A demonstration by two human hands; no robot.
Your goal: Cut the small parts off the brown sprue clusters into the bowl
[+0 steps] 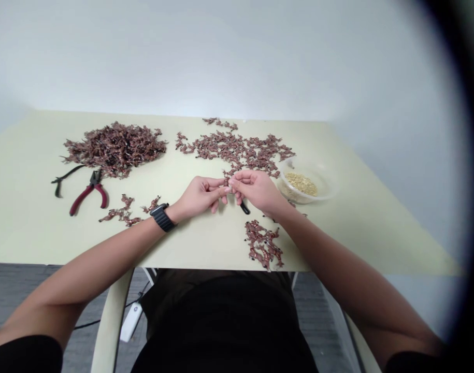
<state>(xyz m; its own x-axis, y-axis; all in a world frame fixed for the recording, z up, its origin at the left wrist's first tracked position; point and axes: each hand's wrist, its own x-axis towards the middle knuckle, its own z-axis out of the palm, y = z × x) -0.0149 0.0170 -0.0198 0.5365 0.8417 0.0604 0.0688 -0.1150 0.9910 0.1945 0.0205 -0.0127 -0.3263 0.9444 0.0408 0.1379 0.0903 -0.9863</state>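
Note:
My left hand (200,197) and my right hand (258,190) meet above the pale green table (205,248), fingertips pinched together on a small piece with a black end (244,208). Most of the piece is hidden by my fingers. Just beyond my fingertips lies a spread of small reddish-brown wired pieces (237,150). A smaller patch of them (263,244) sits below my right hand, and another (122,211) lies left of my left wrist. A black smartwatch (162,217) is strapped to my left wrist.
A large heap of the reddish-brown pieces (116,149) stands at the back left. Red-handled pliers (89,192) and black-handled cutters (66,178) lie in front of it. A clear bowl (299,186) holds beige bits at the right. A wall rises behind the table.

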